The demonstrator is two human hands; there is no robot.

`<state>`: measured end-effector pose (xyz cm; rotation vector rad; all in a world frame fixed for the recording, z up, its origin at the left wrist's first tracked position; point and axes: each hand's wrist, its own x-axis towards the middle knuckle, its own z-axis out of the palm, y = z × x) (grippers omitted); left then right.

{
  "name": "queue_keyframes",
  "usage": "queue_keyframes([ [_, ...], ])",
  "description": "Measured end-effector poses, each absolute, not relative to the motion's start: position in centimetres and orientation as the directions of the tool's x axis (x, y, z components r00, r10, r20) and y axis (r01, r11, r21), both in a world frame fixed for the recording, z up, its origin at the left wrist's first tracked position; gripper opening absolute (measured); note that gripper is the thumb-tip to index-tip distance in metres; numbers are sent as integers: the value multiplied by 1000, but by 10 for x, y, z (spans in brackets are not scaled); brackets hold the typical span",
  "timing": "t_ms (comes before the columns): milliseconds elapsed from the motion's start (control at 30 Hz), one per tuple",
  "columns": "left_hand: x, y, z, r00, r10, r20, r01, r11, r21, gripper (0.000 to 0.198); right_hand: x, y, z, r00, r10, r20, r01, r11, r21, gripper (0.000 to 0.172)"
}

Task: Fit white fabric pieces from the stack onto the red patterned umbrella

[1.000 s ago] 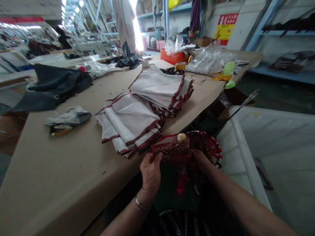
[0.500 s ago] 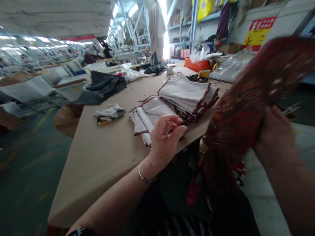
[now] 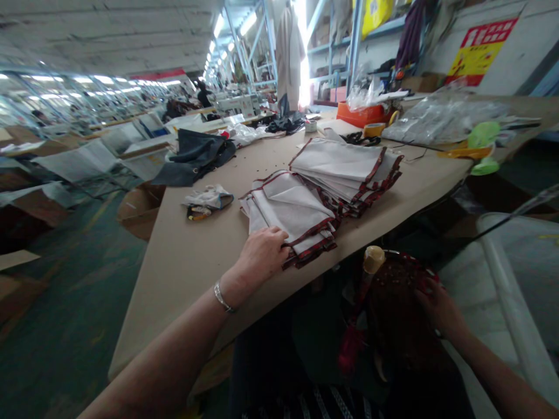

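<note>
Two overlapping stacks of white cloth pieces with dark red patterned edging lie on the table, a front stack [image 3: 290,203] and a back stack [image 3: 338,163]. My left hand [image 3: 264,250], with a bracelet at the wrist, has its fingers curled at the near left corner of the front stack. Low on the right, beside my lap, my right hand [image 3: 439,305] is closed on dark brown-red patterned cloth [image 3: 397,297]; shadow blurs its fingertips. Just left of that cloth stands a tan rounded knob [image 3: 374,259], with a red tassel-like thing [image 3: 349,349] below.
A glove [image 3: 209,198] lies left of the stacks on the table [image 3: 174,291], with dark grey fabric [image 3: 201,154] behind. An orange tray [image 3: 360,114], tape roll [image 3: 374,130], clear plastic bags [image 3: 437,119] and a green fan-like item [image 3: 484,139] are farther back. A white bin [image 3: 510,273] stands right.
My right hand has lowered the patterned cloth from in front of the table to beside my lap. My left hand has moved left and down onto the front stack's corner. The view has turned slightly left.
</note>
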<state>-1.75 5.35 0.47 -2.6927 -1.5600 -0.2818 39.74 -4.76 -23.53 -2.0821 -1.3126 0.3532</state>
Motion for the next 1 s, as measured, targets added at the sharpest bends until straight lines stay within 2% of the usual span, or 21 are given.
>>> queue_keyframes([
  [100, -5, 66, 13, 496, 838, 227, 824, -537, 182, 24, 385, -37, -207, 453, 878, 153, 678, -227, -699, 58],
  [233, 24, 124, 28, 428, 844, 322, 829, -509, 233, 30, 350, -22, -140, 440, 879, 184, 538, -95, -837, 46],
  [333, 45, 182, 33, 250, 943, 220, 913, -305, 269, 41, 318, -28, -115, 383, 895, 229, 487, 15, -873, 36],
  [400, 54, 212, 33, 193, 971, 138, 932, -226, 283, 45, 302, -39, -113, 350, 905, 241, 487, 44, -872, 32],
  [500, 57, 231, 32, 210, 975, 65, 925, -220, 309, 29, 293, -59, -125, 300, 922, 243, 512, 60, -857, 29],
  [600, 49, 224, 35, 248, 968, 40, 895, -244, 373, 11, 297, -76, -138, 277, 930, 242, 537, 59, -841, 28],
  [667, 36, 208, 41, 274, 960, 64, 863, -275, 423, 12, 302, -84, -142, 284, 927, 246, 546, 55, -836, 27],
  [800, -5, 163, 47, 432, 857, 282, 667, -514, 540, 13, 301, -92, -137, 285, 909, 304, 541, 109, -834, 24],
  [900, -37, 130, 39, 599, 744, 296, 576, -657, 486, 16, 291, -92, -131, 243, 910, 337, 543, 160, -824, 20],
  [1000, -56, 102, 27, 628, 743, 231, 637, -662, 394, 40, 280, -92, -129, 186, 928, 324, 548, 176, -818, 18],
])
